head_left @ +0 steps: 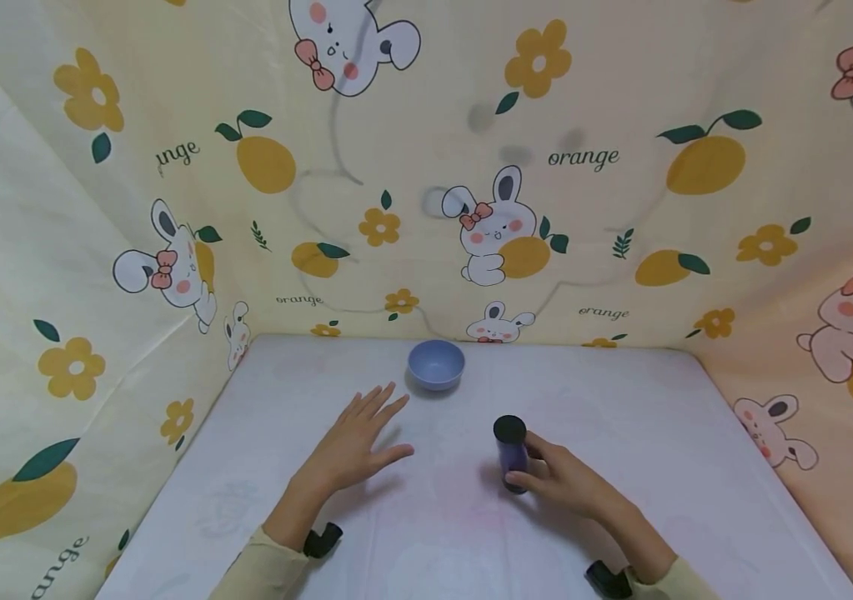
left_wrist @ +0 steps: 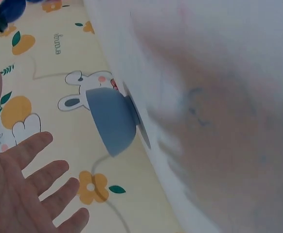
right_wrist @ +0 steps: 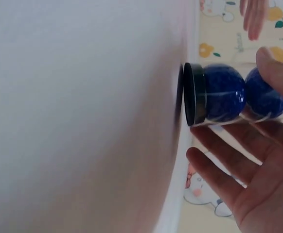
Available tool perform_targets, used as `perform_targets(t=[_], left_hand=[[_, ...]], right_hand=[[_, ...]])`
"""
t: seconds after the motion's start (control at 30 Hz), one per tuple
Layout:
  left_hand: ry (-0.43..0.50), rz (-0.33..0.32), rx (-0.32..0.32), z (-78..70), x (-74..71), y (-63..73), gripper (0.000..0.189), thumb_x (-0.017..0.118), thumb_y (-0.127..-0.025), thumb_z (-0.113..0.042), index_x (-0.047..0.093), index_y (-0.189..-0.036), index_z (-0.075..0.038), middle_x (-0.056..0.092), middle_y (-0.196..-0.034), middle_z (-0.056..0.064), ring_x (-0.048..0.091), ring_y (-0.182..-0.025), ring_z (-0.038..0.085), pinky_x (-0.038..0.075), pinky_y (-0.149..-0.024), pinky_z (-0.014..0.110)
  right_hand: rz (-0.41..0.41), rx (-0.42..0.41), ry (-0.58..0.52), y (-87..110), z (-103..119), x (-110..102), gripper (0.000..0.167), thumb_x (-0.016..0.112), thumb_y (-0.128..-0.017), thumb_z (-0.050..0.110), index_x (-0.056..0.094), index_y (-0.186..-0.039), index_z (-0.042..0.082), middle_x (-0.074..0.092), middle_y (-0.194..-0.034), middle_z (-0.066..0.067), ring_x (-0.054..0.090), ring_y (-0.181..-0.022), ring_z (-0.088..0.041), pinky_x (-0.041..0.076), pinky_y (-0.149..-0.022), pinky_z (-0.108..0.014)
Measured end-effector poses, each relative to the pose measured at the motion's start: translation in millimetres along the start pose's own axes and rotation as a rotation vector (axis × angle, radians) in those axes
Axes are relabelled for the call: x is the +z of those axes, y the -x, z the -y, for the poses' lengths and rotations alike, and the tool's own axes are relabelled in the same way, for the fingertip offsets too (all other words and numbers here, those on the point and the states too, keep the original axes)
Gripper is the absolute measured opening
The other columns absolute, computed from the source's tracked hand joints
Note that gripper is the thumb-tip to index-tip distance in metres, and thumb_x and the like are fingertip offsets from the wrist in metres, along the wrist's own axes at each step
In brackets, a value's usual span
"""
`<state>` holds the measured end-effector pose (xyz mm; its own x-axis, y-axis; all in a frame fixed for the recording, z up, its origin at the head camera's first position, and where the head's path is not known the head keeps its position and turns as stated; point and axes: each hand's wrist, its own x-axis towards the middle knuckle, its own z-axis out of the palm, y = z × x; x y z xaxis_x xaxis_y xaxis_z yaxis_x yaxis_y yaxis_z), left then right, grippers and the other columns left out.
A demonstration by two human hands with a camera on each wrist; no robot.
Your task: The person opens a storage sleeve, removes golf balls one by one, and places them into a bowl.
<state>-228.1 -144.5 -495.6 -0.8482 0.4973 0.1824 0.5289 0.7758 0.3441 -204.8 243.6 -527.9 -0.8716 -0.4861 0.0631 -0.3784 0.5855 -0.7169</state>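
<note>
My right hand [head_left: 572, 482] holds an upright clear tube [head_left: 513, 458] with black caps at both ends, thumb on one side and fingers on the other. Blue balls [right_wrist: 224, 92] show through its wall in the right wrist view. The tube's lower black cap [right_wrist: 195, 94] is close over the white tabletop, beside its shadow. My left hand [head_left: 354, 446] hovers above the table to the left with fingers spread and nothing in it. Beyond its fingertips a blue bowl [head_left: 436, 382] stands upright near the back edge; the left wrist view shows the bowl [left_wrist: 111, 121] from the side.
A white-covered table [head_left: 426, 542] spreads beneath both hands. Cream fabric [head_left: 426, 108] printed with rabbits, oranges and flowers rises behind the table and along both sides. Black wrist-worn pieces [head_left: 323, 540] sit by the cuffs of the light sleeves [head_left: 264, 567].
</note>
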Motion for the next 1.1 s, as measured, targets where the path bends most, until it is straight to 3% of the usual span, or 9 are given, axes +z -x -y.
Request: perform_targets(t=[0.23,0.37,0.57,0.73,1.1], left_hand=[[0.003,0.019,0.049,-7.3,0.6,-5.0,0.083,0.061,-0.103,-0.066,0.039,-0.167,-0.019,0.029,-0.176,0.011,0.026,-0.162,0.034,0.017,-0.132,0.053],[0.049,0.011,0.061,-13.1,0.1,-8.9,0.082,0.064,-0.102,-0.062,0.04,-0.167,-0.019,0.032,-0.175,0.011,0.028,-0.162,0.033,0.019,-0.132,0.052],[0.174,0.017,0.068,-22.1,5.4,-14.0,0.079,0.067,-0.102,-0.06,0.039,-0.168,-0.026,0.035,-0.174,0.002,0.035,-0.158,0.03,0.033,-0.126,0.055],[0.242,0.023,0.09,-29.9,7.6,-20.0,0.075,0.069,-0.101,-0.059,0.042,-0.165,-0.029,0.041,-0.17,-0.002,0.039,-0.156,0.025,0.037,-0.125,0.051],[0.303,0.024,0.139,-43.3,9.8,-29.9,0.068,0.074,-0.101,-0.049,0.049,-0.16,-0.028,0.052,-0.161,-0.008,0.049,-0.147,0.016,0.044,-0.12,0.044]], right_hand=[[-0.015,0.027,-0.013,-11.0,8.8,4.1,0.057,0.078,-0.1,0.042,0.058,-0.142,0.008,0.073,-0.13,-0.01,0.071,-0.12,-0.035,0.057,-0.103,-0.053],[-0.013,0.023,0.001,-16.4,11.6,6.8,0.054,0.079,-0.099,0.042,0.061,-0.139,0.011,0.073,-0.127,-0.006,0.072,-0.116,-0.029,0.059,-0.099,-0.049],[-0.027,-0.003,0.008,-18.4,14.1,9.1,0.049,0.081,-0.098,0.037,0.063,-0.135,0.01,0.071,-0.124,-0.006,0.069,-0.111,-0.024,0.062,-0.092,-0.039],[-0.059,-0.032,0.06,-18.1,14.1,9.2,0.048,0.081,-0.098,0.043,0.064,-0.132,0.015,0.069,-0.119,-0.001,0.066,-0.103,-0.018,0.06,-0.083,-0.031],[-0.113,-0.064,0.119,-20.9,21.6,7.9,0.04,0.082,-0.097,0.037,0.064,-0.13,0.023,0.073,-0.116,0.001,0.064,-0.093,-0.011,0.056,-0.077,-0.029]])
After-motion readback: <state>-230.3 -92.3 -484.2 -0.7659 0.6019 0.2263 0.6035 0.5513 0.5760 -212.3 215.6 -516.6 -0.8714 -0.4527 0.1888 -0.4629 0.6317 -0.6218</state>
